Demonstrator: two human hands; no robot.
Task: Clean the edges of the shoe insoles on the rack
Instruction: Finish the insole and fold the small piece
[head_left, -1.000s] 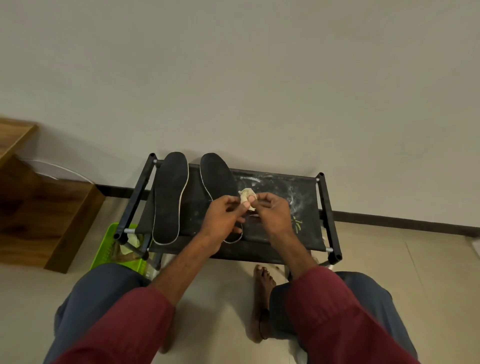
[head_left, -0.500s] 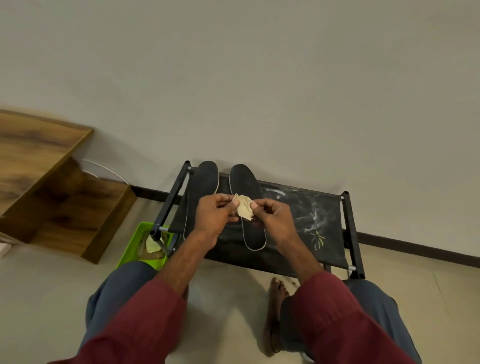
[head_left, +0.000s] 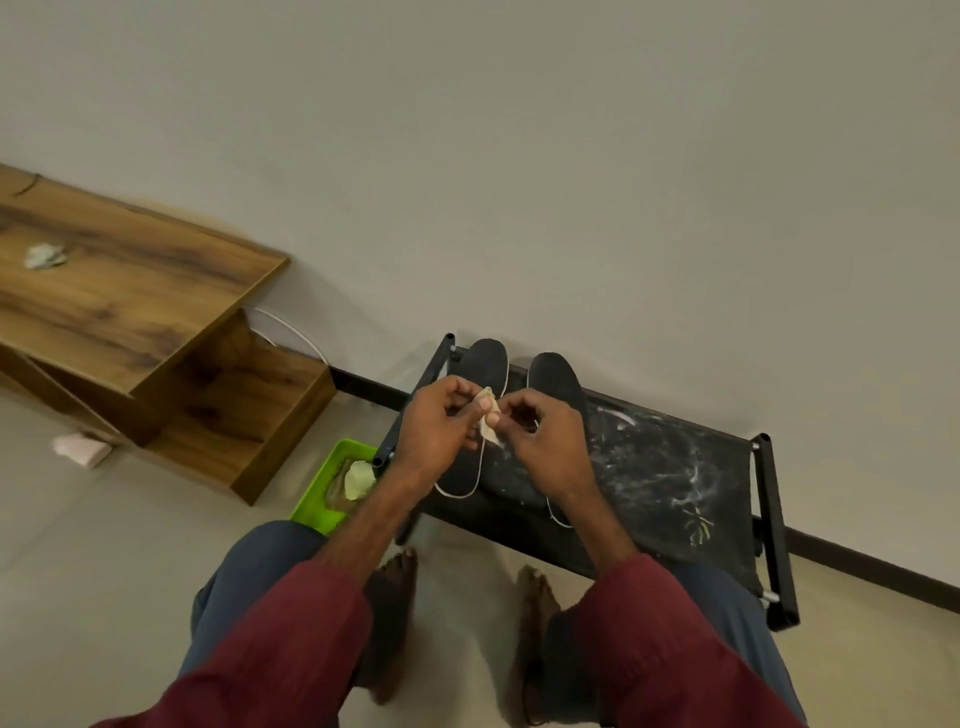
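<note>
one wooden cabinet (head_left: 130, 291) sits low at the left by the wall. right of it stands the black rack (head_left: 675, 467), its fabric streaked white, with the left insole (head_left: 485, 364) and right insole (head_left: 553, 379) side by side on its left half. a green tray (head_left: 311, 506) sits on the floor at the rack's left corner. above the insoles, the left hand (head_left: 439, 431) and right hand (head_left: 548, 441) each have their grip clamped on a small pale cloth (head_left: 488, 421).

Wooden cabinet (head_left: 130, 291) — crumpled wad (head_left: 45, 256) on top, green tray (head_left: 318, 521) on floor nearby
</note>
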